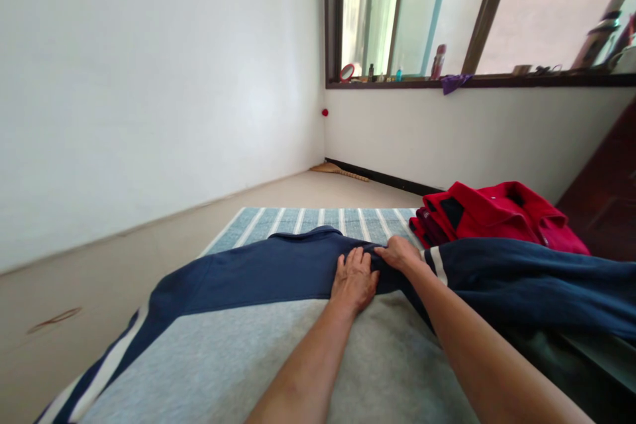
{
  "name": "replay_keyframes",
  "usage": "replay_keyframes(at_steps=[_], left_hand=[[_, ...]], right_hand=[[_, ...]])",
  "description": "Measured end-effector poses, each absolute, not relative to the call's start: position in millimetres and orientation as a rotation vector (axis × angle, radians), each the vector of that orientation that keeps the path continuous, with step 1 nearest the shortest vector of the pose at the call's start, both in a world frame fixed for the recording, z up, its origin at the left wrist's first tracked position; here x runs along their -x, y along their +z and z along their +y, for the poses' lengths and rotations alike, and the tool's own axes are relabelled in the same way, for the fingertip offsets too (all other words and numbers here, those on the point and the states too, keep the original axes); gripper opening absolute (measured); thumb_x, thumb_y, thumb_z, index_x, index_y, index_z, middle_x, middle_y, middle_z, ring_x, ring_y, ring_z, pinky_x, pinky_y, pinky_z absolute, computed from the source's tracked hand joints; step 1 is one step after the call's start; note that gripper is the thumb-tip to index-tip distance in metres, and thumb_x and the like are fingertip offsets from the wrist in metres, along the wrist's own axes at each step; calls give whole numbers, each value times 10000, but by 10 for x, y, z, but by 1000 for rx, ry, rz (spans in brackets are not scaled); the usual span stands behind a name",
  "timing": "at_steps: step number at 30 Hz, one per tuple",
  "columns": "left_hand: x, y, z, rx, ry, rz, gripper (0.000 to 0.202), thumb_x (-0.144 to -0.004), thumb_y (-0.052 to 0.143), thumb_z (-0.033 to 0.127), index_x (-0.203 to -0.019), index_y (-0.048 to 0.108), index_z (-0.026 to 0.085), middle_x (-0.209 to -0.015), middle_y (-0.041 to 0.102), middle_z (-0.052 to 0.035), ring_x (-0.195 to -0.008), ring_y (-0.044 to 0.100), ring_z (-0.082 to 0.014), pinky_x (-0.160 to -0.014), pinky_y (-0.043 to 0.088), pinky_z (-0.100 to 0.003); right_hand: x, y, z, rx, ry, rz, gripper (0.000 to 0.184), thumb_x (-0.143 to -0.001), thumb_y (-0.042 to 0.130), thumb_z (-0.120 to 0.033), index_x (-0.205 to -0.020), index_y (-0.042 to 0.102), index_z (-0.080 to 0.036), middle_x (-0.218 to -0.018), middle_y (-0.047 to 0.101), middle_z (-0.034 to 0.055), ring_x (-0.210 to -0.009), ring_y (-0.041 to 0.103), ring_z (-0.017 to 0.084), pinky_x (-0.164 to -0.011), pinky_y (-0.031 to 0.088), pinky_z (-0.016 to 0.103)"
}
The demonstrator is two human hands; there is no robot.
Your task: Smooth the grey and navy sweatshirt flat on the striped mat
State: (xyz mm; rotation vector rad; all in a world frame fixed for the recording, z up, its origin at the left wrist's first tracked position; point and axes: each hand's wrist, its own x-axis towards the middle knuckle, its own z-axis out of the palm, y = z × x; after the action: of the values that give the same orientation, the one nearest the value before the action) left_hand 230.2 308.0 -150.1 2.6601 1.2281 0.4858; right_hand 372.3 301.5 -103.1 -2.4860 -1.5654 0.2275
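Note:
A navy and grey long-sleeved top (263, 281) with white sleeve stripes lies spread out, its back edge forming a collar-like fold. My left hand (355, 278) rests flat on its navy upper part, near the border with the grey body, fingers stretched forward. Just to the right, my right hand (400, 253) is closed on the navy cloth around the shoulder, with the fabric bunched there; its fingertips are partly hidden. Beyond it the navy cloth with a white stripe extends to the right. Underneath lies a blue-green, white-striped cover (288, 220).
Folded red clothing (501, 212) is piled at the right, against the dark cloth. A brown wooden surface (603, 192) stands behind it. Bottles and small items line the window sill (497, 81). A brush or broom (342, 171) lies in the floor corner, and a loop (54, 320) on the left floor.

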Motion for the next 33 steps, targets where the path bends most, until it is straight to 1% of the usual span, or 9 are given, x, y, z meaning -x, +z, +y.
replay_keyframes(at_steps=[3, 7, 13, 18, 22, 24, 26, 30, 33], left_hand=[[-2300, -1492, 3064, -2673, 510, 1250, 373, -912, 516, 344, -1246, 537, 178, -1437, 460, -156, -1352, 385, -287, -1127, 269, -486], [-2284, -1479, 3056, -2697, 546, 1251, 385, -892, 540, 333, -1210, 561, 117, -1367, 487, -187, -1287, 430, -315, -1099, 307, -442], [-2261, -1476, 3063, -2732, 577, 1256, 234, -868, 550, 310, -1032, 609, 154, -1139, 564, -148, -1121, 510, -297, -984, 402, -421], [-2262, -1488, 3063, -2753, 579, 1275, 181, -853, 566, 293, -964, 614, 159, -1065, 580, -128, -1042, 526, -284, -925, 432, -407], [-2266, -1485, 3053, -2783, 582, 1283, 189, -873, 547, 295, -984, 609, 156, -1064, 591, -116, -1044, 529, -275, -933, 428, -403], [-2266, -1475, 3046, -2792, 587, 1274, 212, -874, 554, 301, -1010, 607, 146, -1080, 594, -116, -1058, 531, -274, -945, 424, -400], [-2266, -1464, 3038, -2789, 595, 1260, 229, -877, 562, 310, -1028, 606, 143, -1098, 598, -118, -1078, 532, -274, -962, 417, -396], [-2272, -1462, 3028, -2769, 602, 1251, 268, -893, 557, 321, -1091, 598, 146, -1166, 601, -129, -1134, 530, -275, -1002, 398, -403], [-2282, -1493, 3028, -2769, 586, 1230, 324, -915, 531, 317, -1195, 573, 159, -1282, 576, -128, -1222, 492, -276, -1053, 362, -417]], right_hand=[[-3735, -1054, 2947, 2426, 192, -1584, 339, -844, 564, -412, -970, 723, -140, -1013, 727, 150, -970, 668, 245, -737, 449, 282], [-3696, -1101, 2853, 2354, 96, -1574, 277, -828, 585, -369, -1001, 695, -182, -998, 723, 105, -970, 654, 244, -709, 426, 276], [-3586, -1180, 2693, 2249, -27, -1626, 172, -851, 595, -322, -971, 655, -214, -971, 703, 53, -915, 643, 218, -719, 394, 273], [-3518, -1203, 2608, 2188, -71, -1685, 120, -862, 589, -274, -943, 649, -209, -1005, 687, 48, -962, 621, 206, -797, 384, 271], [-3596, -1176, 2674, 2247, -11, -1642, 253, -872, 563, -399, -1007, 658, -208, -994, 701, 69, -939, 640, 221, -754, 410, 281], [-3687, -1128, 2759, 2290, 38, -1624, 292, -861, 557, -422, -1024, 671, -207, -985, 712, 83, -935, 650, 230, -718, 421, 281], [-3788, -1064, 2867, 2329, 93, -1632, 274, -825, 593, -393, -988, 697, -198, -964, 723, 94, -919, 662, 234, -683, 425, 273], [-3932, -970, 3076, 2396, 181, -1662, 155, -753, 663, -292, -832, 738, -182, -879, 735, 98, -857, 682, 235, -629, 427, 261], [-3973, -999, 3150, 2411, 173, -1690, 151, -782, 661, -268, -885, 735, -185, -945, 730, 88, -927, 669, 229, -686, 455, 272]])
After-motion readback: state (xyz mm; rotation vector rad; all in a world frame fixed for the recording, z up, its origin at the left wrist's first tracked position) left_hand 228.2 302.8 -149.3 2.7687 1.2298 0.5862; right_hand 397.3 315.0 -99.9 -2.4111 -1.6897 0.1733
